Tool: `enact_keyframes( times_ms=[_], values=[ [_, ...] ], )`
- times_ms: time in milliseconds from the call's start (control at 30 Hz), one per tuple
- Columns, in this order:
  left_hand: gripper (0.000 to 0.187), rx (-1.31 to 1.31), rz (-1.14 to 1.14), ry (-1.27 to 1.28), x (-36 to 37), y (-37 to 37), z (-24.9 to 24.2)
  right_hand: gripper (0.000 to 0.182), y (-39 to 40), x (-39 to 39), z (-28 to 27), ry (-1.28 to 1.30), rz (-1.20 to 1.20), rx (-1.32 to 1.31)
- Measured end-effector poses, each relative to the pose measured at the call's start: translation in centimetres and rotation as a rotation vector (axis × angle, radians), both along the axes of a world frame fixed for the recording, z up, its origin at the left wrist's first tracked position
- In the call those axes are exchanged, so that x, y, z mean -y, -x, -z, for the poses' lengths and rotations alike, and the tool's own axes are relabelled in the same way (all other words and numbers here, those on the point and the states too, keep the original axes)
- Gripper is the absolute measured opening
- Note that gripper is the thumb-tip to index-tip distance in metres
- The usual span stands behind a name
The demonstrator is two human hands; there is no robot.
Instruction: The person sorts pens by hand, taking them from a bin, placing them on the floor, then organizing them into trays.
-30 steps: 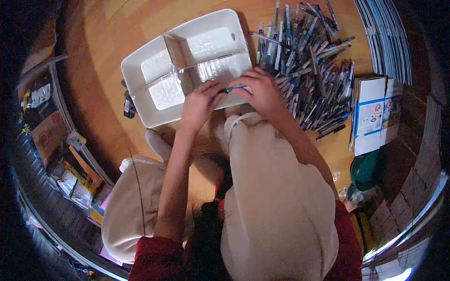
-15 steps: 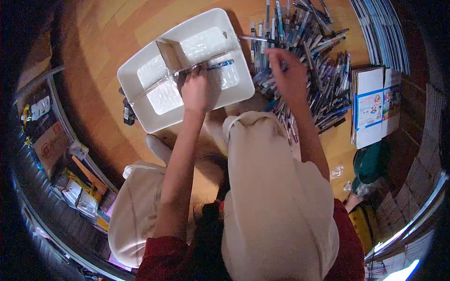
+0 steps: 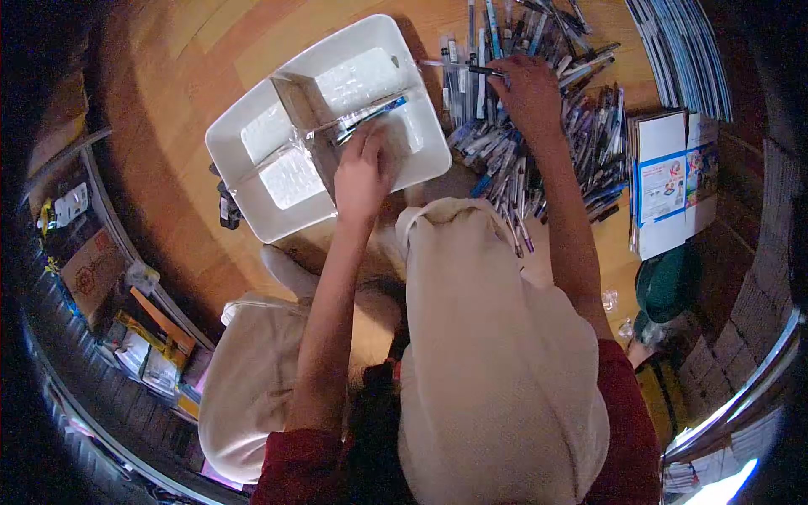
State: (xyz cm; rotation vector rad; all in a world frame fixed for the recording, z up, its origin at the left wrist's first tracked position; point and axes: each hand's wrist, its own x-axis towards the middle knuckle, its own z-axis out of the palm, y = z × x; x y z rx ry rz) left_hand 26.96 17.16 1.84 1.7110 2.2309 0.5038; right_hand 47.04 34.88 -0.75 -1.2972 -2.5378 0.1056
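My left hand (image 3: 362, 177) reaches into the front right compartment of a white divided bin (image 3: 296, 227). Its fingers are closed at a blue pen (image 3: 389, 108), which lies slanted near the divider; the exact grip is partly hidden. To the right, my right hand (image 3: 530, 94) is over a large heap of pens (image 3: 505, 151) on the floor. Its fingertips are pinched on the dark end of a clear-and-black pen (image 3: 475, 69), whose other end points toward the bin's rim.
Stacked thin booklets (image 3: 680, 59) and a bundle of white-and-blue cardboard (image 3: 665, 181) stand right of the heap. A dark object (image 3: 227, 206) sits against the bin's left side. Shelves with boxes (image 3: 91, 261) line the left. A green object (image 3: 669, 282) is at the right.
My right hand has moved up and closed on the end of the black-tipped pen. My left hand has shifted slightly right and down, and the blue pen is now tilted more steeply.
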Motion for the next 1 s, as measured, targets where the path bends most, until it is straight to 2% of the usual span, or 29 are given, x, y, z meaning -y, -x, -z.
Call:
enact_keyframes(
  times_ms=[167,200,267,300,400,467,533,567,700,733,833,900,1000],
  values=[
    [0.02,0.085,-0.063,-0.222,-3.8,0.5,-3.8,0.023,-0.2,-0.1,-1.3,0.02,0.122,-0.037],
    [0.026,0.056,-0.101,-0.246,-5.1,0.5,-4.4,0.022,-0.3,-0.2,-1.8,0.044,0.144,-0.108],
    [0.036,0.164,-0.171,-0.161,-7.5,0.5,-3.3,0.02,-0.8,0.0,-2.8,0.093,0.19,-0.247],
    [0.042,0.218,-0.206,-0.118,-8.6,0.5,-2.6,0.021,-0.7,0.3,-2.9,0.178,0.254,-0.366],
    [0.052,0.163,-0.17,0.143,-10.9,0.2,-1.2,0.026,1.1,2.1,-3.5,0.505,0.47,-0.688],
    [0.046,0.164,-0.162,0.136,-11.1,-0.3,-0.5,0.03,3.3,4.2,-4.3,0.818,0.651,-0.847],
    [0.042,0.175,-0.153,0.125,-11.2,-0.6,-0.5,0.036,4.5,6.3,0.7,0.806,0.537,-0.738],
    [0.041,0.182,-0.152,0.118,-11.1,-0.8,-0.9,0.038,5.5,7.8,1.5,0.798,0.512,-0.783],
    [0.035,0.236,-0.169,0.033,-10.4,-1.1,-1.2,0.046,8.4,9.9,-2.4,0.825,0.503,-0.818],
    [0.035,0.224,-0.173,0.019,-10.3,-1.0,-1.1,0.051,8.6,10.2,-1.0,0.702,0.471,-0.731],
    [0.032,0.218,-0.178,-0.059,-10.1,-1.2,-0.4,0.049,8.6,10.3,-0.2,0.645,0.44,-0.655],
    [0.031,0.244,-0.185,-0.157,-10.0,-1.0,-0.2,0.047,8.5,10.2,1.0,0.668,0.386,-0.723],
    [0.029,0.271,-0.156,-0.08,-10.2,-0.3,-0.5,0.043,8.7,10.4,1.5,0.679,0.399,-0.703]
  ],
)
